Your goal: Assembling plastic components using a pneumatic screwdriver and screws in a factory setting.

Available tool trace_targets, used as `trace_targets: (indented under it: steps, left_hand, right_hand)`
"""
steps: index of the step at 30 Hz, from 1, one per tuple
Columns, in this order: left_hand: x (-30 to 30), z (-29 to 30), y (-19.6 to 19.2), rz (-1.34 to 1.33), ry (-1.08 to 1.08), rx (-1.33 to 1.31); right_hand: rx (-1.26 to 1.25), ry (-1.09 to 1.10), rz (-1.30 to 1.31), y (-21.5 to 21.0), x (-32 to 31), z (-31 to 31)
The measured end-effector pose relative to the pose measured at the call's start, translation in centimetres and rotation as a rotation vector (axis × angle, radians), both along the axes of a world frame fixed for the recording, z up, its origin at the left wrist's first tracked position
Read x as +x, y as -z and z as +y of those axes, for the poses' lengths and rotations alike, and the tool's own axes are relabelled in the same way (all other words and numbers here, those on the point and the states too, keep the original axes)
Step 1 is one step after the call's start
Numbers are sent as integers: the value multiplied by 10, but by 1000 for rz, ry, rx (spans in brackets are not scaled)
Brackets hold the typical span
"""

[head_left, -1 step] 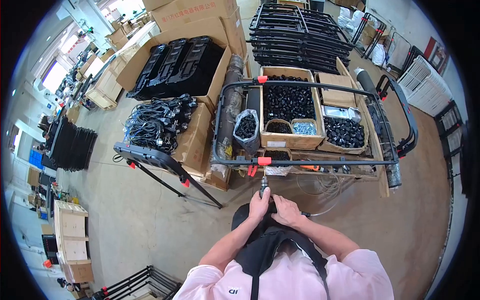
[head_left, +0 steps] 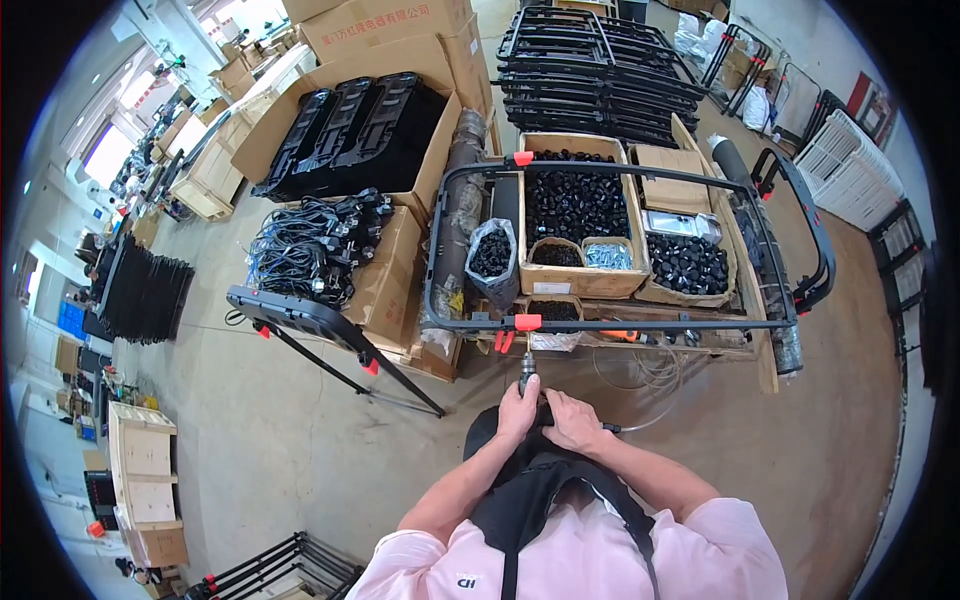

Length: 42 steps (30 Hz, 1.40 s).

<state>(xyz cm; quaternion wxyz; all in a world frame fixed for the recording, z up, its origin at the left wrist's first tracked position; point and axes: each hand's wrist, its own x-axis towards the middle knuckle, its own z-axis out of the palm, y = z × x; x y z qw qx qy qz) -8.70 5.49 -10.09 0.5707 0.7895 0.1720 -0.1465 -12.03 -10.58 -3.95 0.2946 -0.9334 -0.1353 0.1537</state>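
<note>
Your left hand (head_left: 518, 408): grip clamped round the body of a power driver (head_left: 527, 378), its tip pointing away from you toward the frame. Your right hand (head_left: 574, 421): grip closed on the rear of the same driver, just beside the left hand, the two touching. A hose (head_left: 640, 395) runs off to the right from under this hand and loops on the floor (head_left: 300, 440).

Frame (head_left: 600, 325): black tube, rectangular, lying just beyond the driver's tip, across the worktop (head_left: 768, 368); red clamps (head_left: 524, 323) on its near and far bars.

Boxes (head_left: 580, 283): cardboard, inside the frame's outline, filled with small black parts; one small tray holds silvery pieces. A clear bag (head_left: 492, 258) of black parts stands at their left.

Left of the worktop: a carton topped with a tangle of black cables (head_left: 310, 245); farther off, an open carton of black panels (head_left: 350, 130). A second black bar (head_left: 300, 315) with red clamps rests on thin legs.

Far: stacked black frames (head_left: 600, 65).
</note>
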Motion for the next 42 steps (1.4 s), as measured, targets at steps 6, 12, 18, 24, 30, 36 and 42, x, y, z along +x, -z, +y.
trace_targets:
  steps: [6, 12, 18, 24, 30, 36, 42]
  left_hand:
    - [3, 0, -5, 15, 0, 16]
    - [10, -2, -15, 49, 20, 36]
    - [18, -4, -12, 39, 34, 56]
    - [23, -6, -2, -2, 11, 50]
    - [29, -7, -3, 18, 26, 43]
    - [23, -4, -6, 38, 45, 5]
    - [18, 2, -1, 61, 76, -37]
  right_hand:
    - [37, -12, -10, 2, 2, -5]
    - [42, -14, 5, 4, 8, -8]
    - [45, 12, 3, 7, 12, -8]
    - [6, 31, 25, -1, 18, -6]
    - [19, 1, 18, 0, 21, -4]
    - [56, 24, -68, 2, 11, 4]
    - [72, 29, -66, -5, 8, 6]
